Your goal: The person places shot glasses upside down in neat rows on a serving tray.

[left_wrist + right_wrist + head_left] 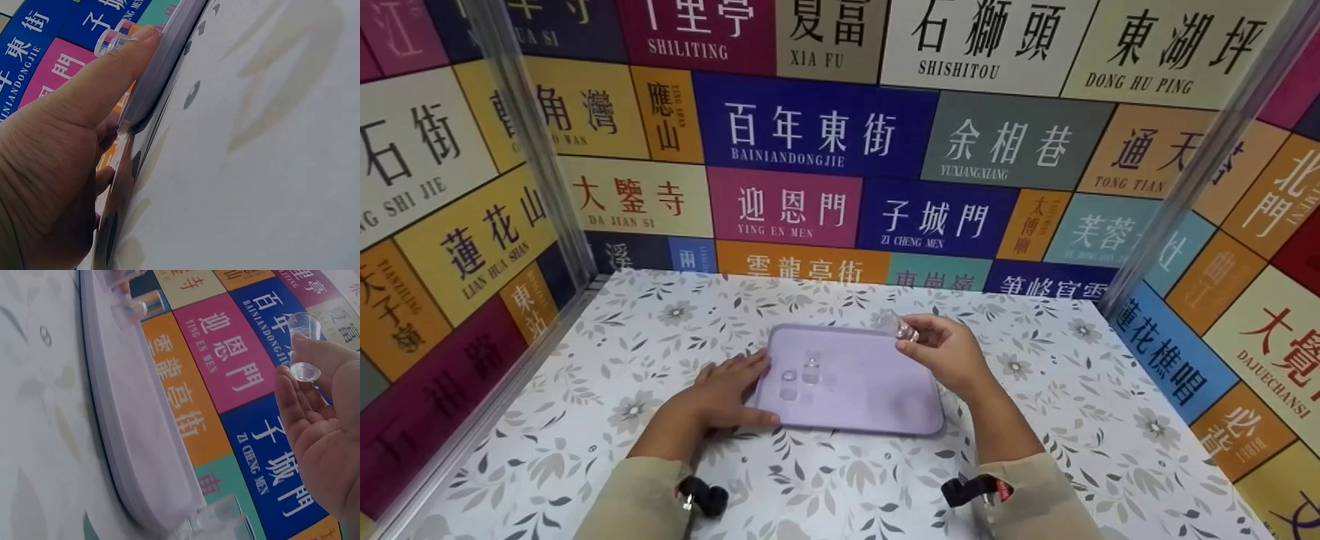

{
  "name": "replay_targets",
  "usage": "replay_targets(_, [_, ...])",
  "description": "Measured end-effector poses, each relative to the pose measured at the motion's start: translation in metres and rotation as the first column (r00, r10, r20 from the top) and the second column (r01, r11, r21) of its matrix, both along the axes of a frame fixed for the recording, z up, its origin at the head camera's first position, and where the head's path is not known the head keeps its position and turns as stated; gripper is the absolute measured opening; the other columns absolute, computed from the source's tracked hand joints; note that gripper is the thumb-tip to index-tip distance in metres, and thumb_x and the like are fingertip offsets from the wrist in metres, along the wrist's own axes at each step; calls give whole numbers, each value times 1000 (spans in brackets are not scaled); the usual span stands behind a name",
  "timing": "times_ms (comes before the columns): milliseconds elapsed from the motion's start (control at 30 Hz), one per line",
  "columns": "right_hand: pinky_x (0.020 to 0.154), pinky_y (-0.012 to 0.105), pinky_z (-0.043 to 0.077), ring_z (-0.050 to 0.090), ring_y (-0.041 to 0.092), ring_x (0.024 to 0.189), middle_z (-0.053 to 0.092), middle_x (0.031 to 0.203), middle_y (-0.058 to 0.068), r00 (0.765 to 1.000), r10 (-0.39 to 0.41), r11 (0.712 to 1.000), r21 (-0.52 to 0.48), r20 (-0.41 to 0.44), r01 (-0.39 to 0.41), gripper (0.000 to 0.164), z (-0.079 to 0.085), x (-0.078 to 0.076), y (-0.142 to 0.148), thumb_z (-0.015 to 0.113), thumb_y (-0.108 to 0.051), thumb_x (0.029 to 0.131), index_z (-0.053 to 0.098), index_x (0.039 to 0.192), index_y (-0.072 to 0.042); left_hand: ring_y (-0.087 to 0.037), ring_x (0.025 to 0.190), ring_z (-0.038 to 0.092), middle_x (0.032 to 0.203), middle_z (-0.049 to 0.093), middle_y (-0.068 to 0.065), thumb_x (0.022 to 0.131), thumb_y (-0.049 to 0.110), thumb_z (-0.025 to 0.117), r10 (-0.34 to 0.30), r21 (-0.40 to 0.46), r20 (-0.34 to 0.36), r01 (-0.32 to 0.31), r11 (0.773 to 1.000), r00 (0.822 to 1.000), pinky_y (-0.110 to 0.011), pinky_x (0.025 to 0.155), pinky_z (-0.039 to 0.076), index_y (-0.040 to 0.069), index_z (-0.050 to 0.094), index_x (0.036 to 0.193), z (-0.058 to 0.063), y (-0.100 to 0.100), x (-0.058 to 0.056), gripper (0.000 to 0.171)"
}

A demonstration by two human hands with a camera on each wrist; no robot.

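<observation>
While pinching one glass, hand hovers.

The tray is showing a plain pale lilac, and the cups are looking clear and colourless. The worktop is wearing a white ground scattered with leaves and flowers in grey and beige. The wall is carrying a patchwork of blocks in deep blue, pink, yellow, orange, grey, teal, maroon and cream. White lettering is standing out on several blue and pink blocks, black on some pale ones, red on a cream one. The sleeves are showing pale khaki; the wrist straps are looking black, the right one bearing some red.
</observation>
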State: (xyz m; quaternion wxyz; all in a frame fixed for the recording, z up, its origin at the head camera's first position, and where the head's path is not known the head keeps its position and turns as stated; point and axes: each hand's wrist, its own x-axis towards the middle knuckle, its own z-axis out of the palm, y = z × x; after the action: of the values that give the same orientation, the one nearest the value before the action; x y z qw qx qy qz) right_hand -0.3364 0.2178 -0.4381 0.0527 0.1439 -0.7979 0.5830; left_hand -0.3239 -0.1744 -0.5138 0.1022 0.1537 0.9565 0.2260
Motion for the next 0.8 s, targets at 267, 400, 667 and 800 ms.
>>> replay_targets(267, [78,24,60,67,19,93,72,104,6,999,-21,999,-38,-28,20,47,0,-3,-27,84,-37,78,71,117,-12,-26,156,9,165,10,20,60,84,69,-9,16,-14,10,1000,1000,-60,124,0,38,21,157,2,2,1,117])
replay_targets(400, [78,22,59,67,18,95,72,104,6,999,-39,998,-46,-35,37,48,-2,-5,-37,81,-37,81,71,119,-10,-26,156,9,166,10,20,60,84,69,-12,15,-18,12,1000,1000,-61,124,0,37,21,157,2,2,1,118])
replay_targets(667, [77,22,59,68,18,92,74,101,7,997,-62,993,-102,-47,57,43,-11,-10,-55,85,-28,78,72,116,-14,-29,156,9,166,9,19,60,85,68,-12,7,-25,12,1000,1000,-64,123,0,37,20,157,0,1,0,118])
replay_targets(800, [77,23,58,68,17,91,74,101,7,998,-54,996,-78,-33,51,43,-18,-11,-67,87,-27,76,73,114,-15,-28,156,9,166,9,20,60,85,68,-9,15,-19,9,1000,1000,-63,123,-1,38,19,157,-1,0,0,119])
